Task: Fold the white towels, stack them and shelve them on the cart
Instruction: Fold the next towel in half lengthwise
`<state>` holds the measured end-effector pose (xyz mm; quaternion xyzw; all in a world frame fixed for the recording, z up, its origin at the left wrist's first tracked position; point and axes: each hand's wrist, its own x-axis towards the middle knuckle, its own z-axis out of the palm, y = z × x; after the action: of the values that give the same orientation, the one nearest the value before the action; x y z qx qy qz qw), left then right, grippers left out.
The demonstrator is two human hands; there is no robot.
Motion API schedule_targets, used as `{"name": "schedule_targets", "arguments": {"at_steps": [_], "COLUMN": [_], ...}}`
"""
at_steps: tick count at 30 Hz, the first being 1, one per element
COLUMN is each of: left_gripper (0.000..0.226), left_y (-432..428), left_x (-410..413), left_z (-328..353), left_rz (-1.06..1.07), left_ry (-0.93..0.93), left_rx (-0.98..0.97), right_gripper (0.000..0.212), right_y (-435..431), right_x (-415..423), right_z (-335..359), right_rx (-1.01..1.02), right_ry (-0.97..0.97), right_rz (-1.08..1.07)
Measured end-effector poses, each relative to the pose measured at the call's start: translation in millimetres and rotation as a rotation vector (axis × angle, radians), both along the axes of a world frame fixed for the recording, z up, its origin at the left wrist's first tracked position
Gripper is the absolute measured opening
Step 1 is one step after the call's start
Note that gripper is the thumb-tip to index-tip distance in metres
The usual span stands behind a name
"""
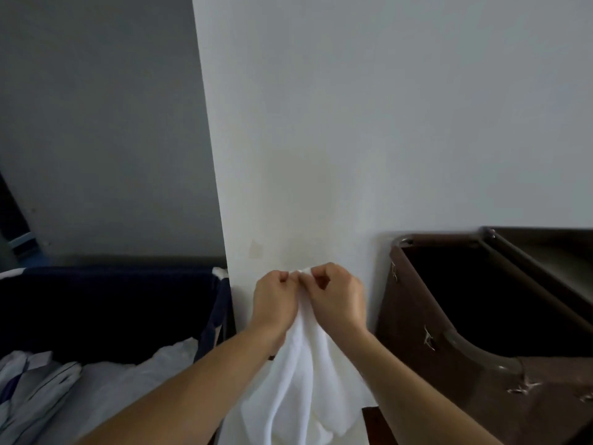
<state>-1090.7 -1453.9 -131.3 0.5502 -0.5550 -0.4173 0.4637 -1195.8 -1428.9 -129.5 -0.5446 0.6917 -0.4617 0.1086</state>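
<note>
Head view: I faced a white wall [369, 130] with a bin on either side of me.
Blue bin [106, 303]: it sat on my left and held a heap of laundry [106, 390], white with some striped pieces.
Brown bin [417, 316]: it sat on my right, dark inside; I could not tell whether it belonged to the cart.
Towel [301, 374]: it hung bunched in the air in front of the wall, between my forearms and clear of both bins.
Left hand [275, 303]: curled, it pinched the towel's top edge.
Right hand [337, 300]: curled, it pinched the same edge, its fingertips almost meeting the left's.
Step, as I judged it: finding the corners before the first fold.
Doing it well: I needed to slide each pinch outward along the hem to a corner, keep the edge taut and level, and let the cloth hang flat before bringing the corners together.
Count: one wall, two bins, one laundry heap (pieces not countable), one towel in hand, two hands; no folded stack or shelf in sight.
</note>
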Motion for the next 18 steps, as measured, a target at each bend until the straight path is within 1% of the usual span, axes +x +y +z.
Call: {"name": "schedule_targets", "arguments": {"at_steps": [2, 5, 8, 10, 12, 14, 16, 18], "left_gripper": [0.019, 0.02, 0.018, 0.017, 0.012, 0.002, 0.018, 0.025], "left_y": [3, 8, 13, 15, 17, 15, 11, 6], "left_x": [-1, -1, 2, 4, 8, 12, 15, 17], "left_z": [-6, -10, -10, -9, -8, -6, -5, -2], "left_rz": [-0.02, -0.065, -0.101, -0.139, -0.191, -0.222, -0.2, -0.138], "left_ry": [-0.057, -0.101, -0.069, -0.013, 0.006, -0.071, -0.144, -0.193], "left_rx": [-0.03, -0.045, -0.038, -0.029, -0.038, -0.076, -0.117, -0.179], "right_gripper": [0.02, 0.017, 0.021, 0.026, 0.028, 0.031, 0.041, 0.04], "right_y": [1, 1, 5, 6, 4, 0, -2, -2], "right_x": [-3, -6, -1, -1, -5, -11, -18, -24], "right_z": [-6, -15, -23, -23, -21, -16, -9, -2], "right_rx": [-0.015, -0.045, -0.087, -0.051, 0.05, 0.105, 0.125, 0.137], "right_ry": [0.034, 0.035, 0.081, 0.052, -0.105, -0.307, -0.484, -0.556], "right_rz": [0.006, 0.018, 0.081, 0.141, 0.218, 0.301, 0.392, 0.489]}}
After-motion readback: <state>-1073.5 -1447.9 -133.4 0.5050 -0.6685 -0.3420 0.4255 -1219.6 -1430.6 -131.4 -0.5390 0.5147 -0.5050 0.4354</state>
